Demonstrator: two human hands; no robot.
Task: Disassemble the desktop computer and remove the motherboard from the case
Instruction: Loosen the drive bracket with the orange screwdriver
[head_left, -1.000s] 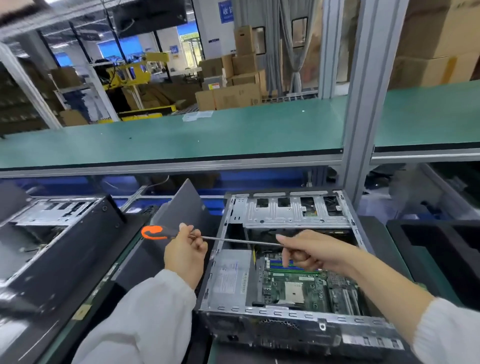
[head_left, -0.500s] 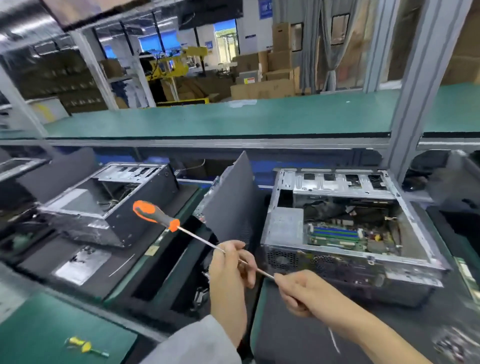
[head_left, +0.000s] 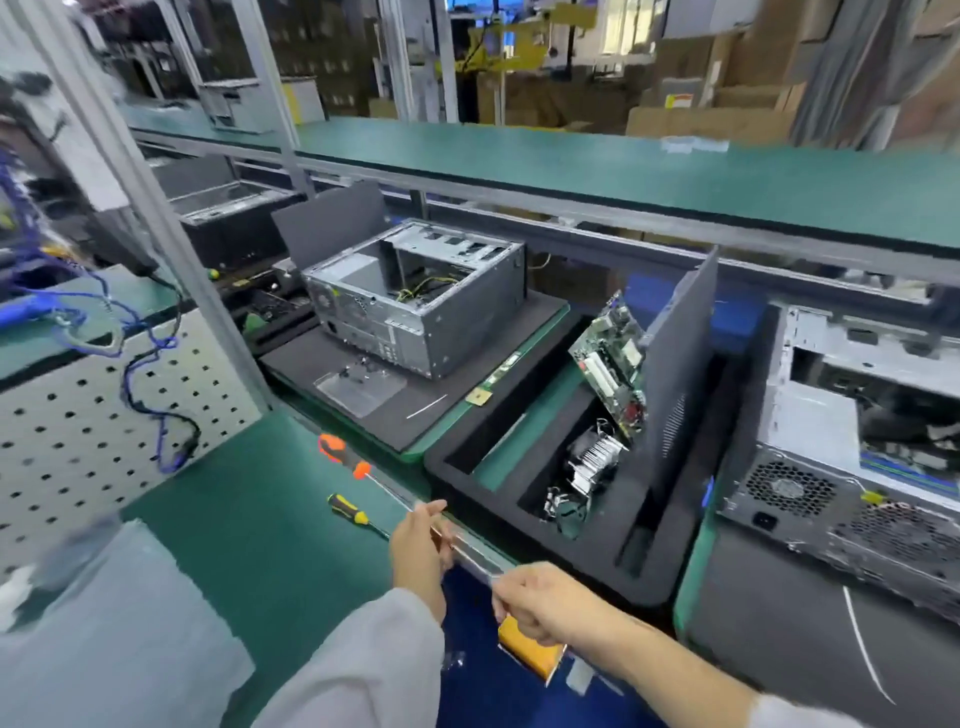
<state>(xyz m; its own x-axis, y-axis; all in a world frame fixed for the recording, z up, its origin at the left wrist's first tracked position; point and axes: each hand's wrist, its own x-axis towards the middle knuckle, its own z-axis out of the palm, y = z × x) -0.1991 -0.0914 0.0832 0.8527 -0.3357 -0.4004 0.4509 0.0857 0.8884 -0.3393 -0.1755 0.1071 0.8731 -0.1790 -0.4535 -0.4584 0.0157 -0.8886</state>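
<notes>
Long orange-handled screwdriver (head_left: 358, 469) being held over green worktop (head_left: 260, 519): shaft being pinched by left hand (head_left: 421, 545), tip end being gripped by right hand (head_left: 540, 597). Open computer case (head_left: 852, 467) sitting at far right, motherboard inside being largely hidden, blurred.

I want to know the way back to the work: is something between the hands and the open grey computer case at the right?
Yes. A black foam tray with an upright dark panel lies between both hands, left and right, holding the orange-handled screwdriver, and the grey case.
</notes>
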